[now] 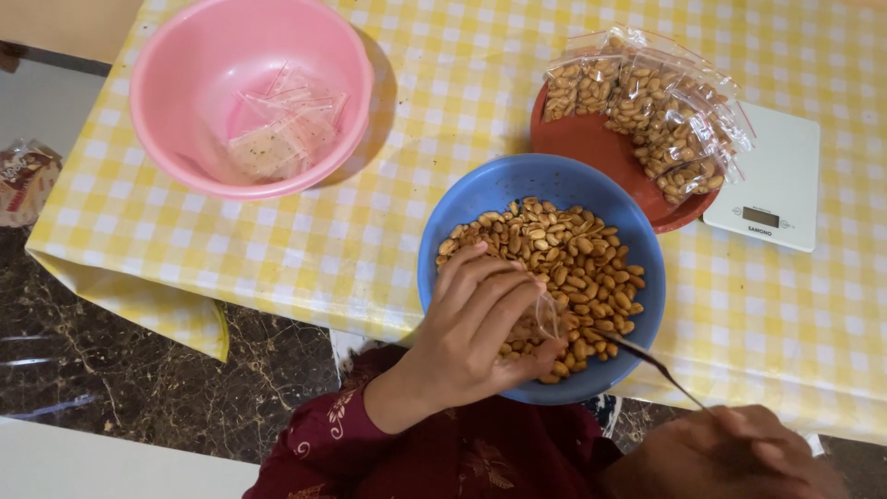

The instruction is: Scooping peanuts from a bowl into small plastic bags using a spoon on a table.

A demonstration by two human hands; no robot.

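Head view: left hand (480, 323) pinches a small clear bag (547, 314) open over the peanuts (564, 259) in the blue bowl (462, 217) at the table's near edge; right hand (739, 453), blurred, grips a spoon (647, 359) dipped among them. Filling appears under way; next the loaded spoon must meet the bag's mouth squarely.

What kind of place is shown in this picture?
Probably a home kitchen or dining table used for packing snacks: a yellow checked tablecloth, a blue bowl of peanuts, filled small bags, and a white kitchen scale.
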